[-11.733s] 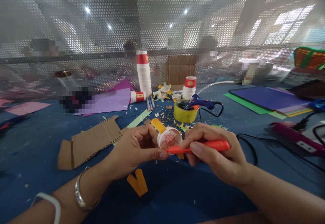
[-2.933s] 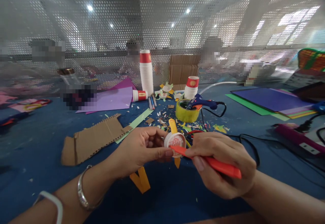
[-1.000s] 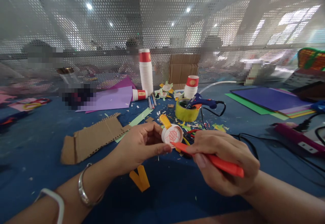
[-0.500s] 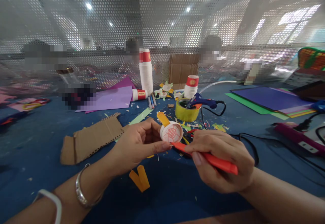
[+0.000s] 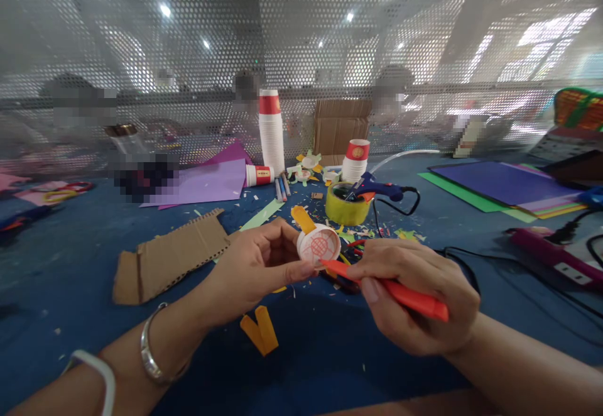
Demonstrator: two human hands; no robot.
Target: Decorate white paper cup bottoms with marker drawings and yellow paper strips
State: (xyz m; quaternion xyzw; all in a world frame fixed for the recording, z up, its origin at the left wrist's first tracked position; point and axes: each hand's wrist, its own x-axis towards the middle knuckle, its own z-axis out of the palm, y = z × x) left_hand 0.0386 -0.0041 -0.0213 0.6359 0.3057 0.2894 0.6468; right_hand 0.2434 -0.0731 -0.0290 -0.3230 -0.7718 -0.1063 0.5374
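Between the thumb and fingers of my left hand (image 5: 271, 257) is a small round white paper piece (image 5: 325, 244) with red lines drawn on its face. An orange paper strip (image 5: 303, 219) sticks up from its upper left edge. My right hand (image 5: 421, 296) is closed around a red marker (image 5: 407, 298), whose tip meets the lower part of the round face. Two folded orange paper strips (image 5: 264, 331) lie on the blue table below my left hand.
Corrugated cardboard (image 5: 181, 249) lies at left. Behind are a tall cup stack (image 5: 271, 133), a shorter stack (image 5: 355, 163), yellow tape (image 5: 346, 210) and a blue glue gun (image 5: 384, 188). Coloured sheets (image 5: 490, 183) and a purple power strip (image 5: 556, 257) are at right, with cables nearby.
The marker tip has moved slightly up and right, from the rim of the round piece onto its face. My right hand has shifted a little right; my left hand has hardly moved.
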